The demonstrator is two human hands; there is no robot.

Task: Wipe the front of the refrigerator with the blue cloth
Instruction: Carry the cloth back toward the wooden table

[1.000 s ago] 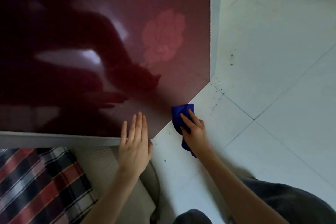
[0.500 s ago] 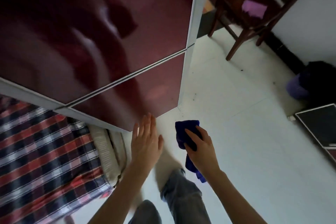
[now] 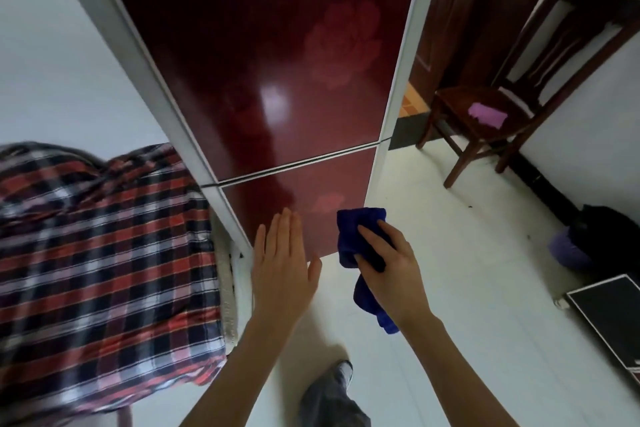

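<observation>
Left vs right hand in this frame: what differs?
The left hand is flat, fingers straight, holding nothing; the right hand grips the blue cloth. The left hand lies before the refrigerator's lower door; the right hand sits by its right corner. Both reach toward the door's bottom.

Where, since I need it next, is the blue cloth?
Head view, right of centre: the right hand grips the blue cloth near the lower right corner of the refrigerator.

Tall glossy dark-red refrigerator (image 3: 277, 62) with faint flower print and grey edges, two doors closed, bunched blue cloth (image 3: 360, 236) by its lower right corner
</observation>
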